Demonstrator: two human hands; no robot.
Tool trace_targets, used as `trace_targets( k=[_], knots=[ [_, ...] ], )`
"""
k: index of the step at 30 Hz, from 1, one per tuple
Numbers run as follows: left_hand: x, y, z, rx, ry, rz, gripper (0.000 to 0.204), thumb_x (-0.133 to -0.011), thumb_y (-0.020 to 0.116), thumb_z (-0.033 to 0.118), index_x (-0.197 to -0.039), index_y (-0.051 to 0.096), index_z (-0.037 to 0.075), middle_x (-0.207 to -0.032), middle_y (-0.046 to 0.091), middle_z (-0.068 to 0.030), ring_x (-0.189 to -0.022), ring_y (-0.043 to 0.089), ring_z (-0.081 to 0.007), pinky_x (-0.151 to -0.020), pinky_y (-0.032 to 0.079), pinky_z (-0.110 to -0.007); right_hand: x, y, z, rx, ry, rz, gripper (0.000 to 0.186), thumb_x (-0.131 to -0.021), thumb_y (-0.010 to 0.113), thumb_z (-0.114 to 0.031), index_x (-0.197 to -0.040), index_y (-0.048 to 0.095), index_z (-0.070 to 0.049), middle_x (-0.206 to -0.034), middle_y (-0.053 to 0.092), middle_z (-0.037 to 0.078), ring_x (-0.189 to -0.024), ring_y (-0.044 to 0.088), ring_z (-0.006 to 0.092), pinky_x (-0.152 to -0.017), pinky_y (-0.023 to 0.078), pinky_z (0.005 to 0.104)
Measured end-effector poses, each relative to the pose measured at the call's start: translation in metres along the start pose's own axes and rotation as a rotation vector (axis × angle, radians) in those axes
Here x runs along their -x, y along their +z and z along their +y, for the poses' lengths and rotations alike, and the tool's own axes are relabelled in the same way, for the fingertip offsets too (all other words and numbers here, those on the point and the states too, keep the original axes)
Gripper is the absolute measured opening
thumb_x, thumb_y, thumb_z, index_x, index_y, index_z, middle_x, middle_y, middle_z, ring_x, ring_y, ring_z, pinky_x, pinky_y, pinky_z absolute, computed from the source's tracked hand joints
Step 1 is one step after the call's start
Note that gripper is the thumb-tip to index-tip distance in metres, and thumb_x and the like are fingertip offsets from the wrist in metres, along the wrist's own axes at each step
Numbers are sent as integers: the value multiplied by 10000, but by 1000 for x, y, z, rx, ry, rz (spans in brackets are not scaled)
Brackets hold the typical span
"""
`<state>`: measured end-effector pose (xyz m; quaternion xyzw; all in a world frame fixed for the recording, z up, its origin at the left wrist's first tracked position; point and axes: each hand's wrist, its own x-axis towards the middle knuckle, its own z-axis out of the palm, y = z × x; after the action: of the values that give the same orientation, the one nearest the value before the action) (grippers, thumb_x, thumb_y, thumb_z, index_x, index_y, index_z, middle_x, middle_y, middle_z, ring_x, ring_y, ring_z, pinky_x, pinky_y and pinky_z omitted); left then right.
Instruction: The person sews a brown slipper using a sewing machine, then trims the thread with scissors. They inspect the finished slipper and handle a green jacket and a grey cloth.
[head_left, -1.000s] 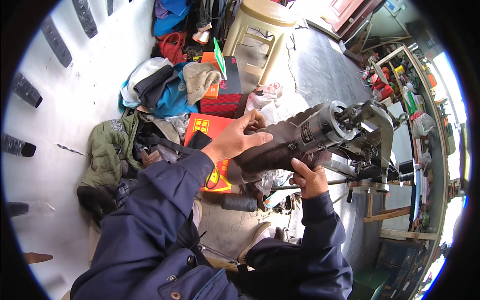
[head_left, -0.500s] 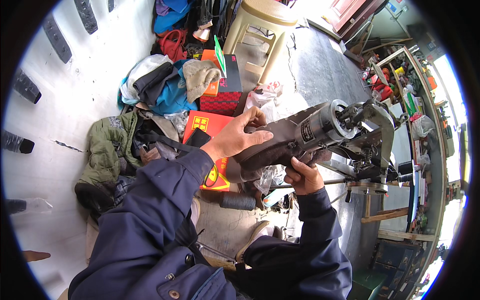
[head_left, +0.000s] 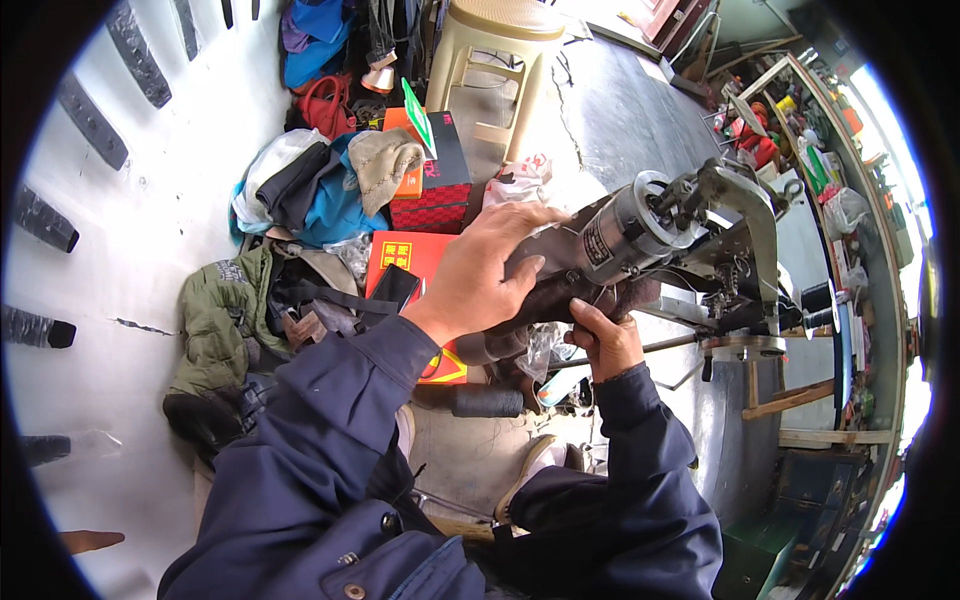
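Note:
A dark brown leather piece with a fuzzy lining (head_left: 548, 302) lies at the silver arm of a sewing machine (head_left: 612, 242); its full shape is hidden by my hands and the machine. My left hand (head_left: 478, 275) is closed over its left part, thumb bent toward me and fingers across the top. Under the silver arm, my right hand (head_left: 608, 342) pinches the near edge, thumb on top and fingers curled below. The machine's curved metal head and needle parts (head_left: 735, 285) stand just right of the piece, with a handwheel (head_left: 742, 347) nearer to me.
A red box (head_left: 412, 250) with a black phone (head_left: 395, 285) on it sits beyond my left forearm. Near it lie a dark thread spool (head_left: 487, 402), a green jacket (head_left: 222, 315) and piled clothes. A beige stool (head_left: 490, 60) stands behind; a cluttered shelf cabinet (head_left: 860, 300) lines the right.
My left hand has moved right and farther over the leather piece, toward the silver arm. My right hand stays gripping the near edge. The whole view has shifted slightly.

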<state>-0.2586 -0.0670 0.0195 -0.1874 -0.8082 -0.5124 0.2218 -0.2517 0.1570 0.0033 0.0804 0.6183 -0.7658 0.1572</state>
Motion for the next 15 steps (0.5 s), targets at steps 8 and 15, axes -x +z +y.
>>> trace_targets(
  k=[8,15],
  knots=[
    [1,3,23,-76,67,86,294,-770,549,-27,-1021,694,25,-971,652,-102,-985,588,-321,-894,466,-400,-6,-11,5,34,30,-3,229,-891,779,-127,-1099,730,-44,-956,735,32,-767,686,107,-632,570,253],
    [30,20,59,-344,192,-103,404,-773,673,61,-1174,710,32,-1010,640,-91,-1088,565,-310,-999,400,-486,-9,-19,7,-46,-9,-119,253,-910,740,-119,-1145,724,-28,-1036,756,50,-877,719,137,-670,595,261]
  ],
)
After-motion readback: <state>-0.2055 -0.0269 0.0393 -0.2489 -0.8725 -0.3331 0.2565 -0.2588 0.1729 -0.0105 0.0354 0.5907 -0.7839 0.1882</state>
